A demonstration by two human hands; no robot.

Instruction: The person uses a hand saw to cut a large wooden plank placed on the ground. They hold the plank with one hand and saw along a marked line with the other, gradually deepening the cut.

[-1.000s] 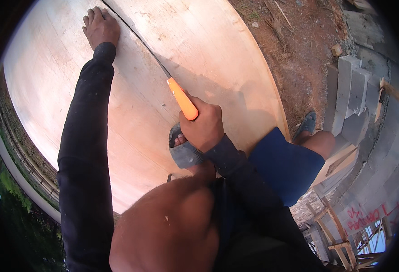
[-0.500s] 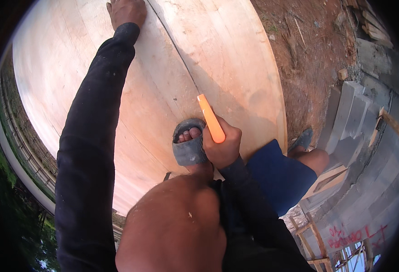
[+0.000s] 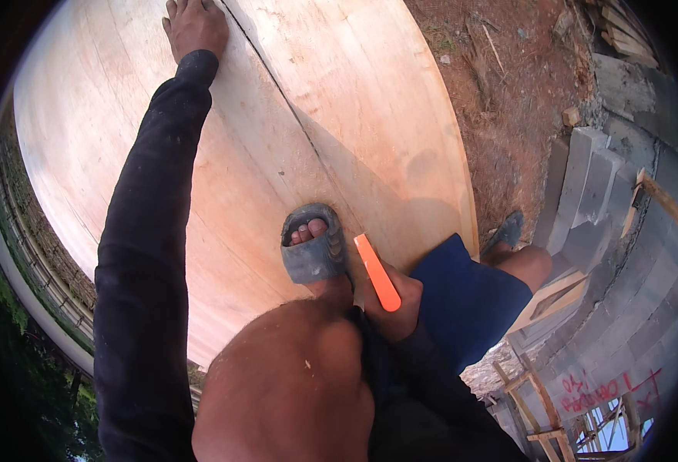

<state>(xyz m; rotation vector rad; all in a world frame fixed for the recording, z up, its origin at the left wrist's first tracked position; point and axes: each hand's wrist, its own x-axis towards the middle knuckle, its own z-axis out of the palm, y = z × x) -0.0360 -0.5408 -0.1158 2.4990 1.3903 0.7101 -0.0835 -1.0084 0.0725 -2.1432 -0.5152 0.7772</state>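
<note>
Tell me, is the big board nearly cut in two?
Done: a thin dark line already runs down the pale board from its far edge toward the sandalled foot. In hand: the right hand holds the saw's orange handle near the near edge; the left hand presses flat far off. Left: whether the last stretch is cut through cannot be told.

Orange saw handle (image 3: 377,272), pale tan plywood sheet (image 3: 339,115) — grey sandal (image 3: 313,250), black sleeve (image 3: 150,231), blue shorts (image 3: 470,300)

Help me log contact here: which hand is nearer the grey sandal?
Right. The right hand grips the orange handle just beside the grey sandal; the left hand presses the plywood sheet far up.
</note>
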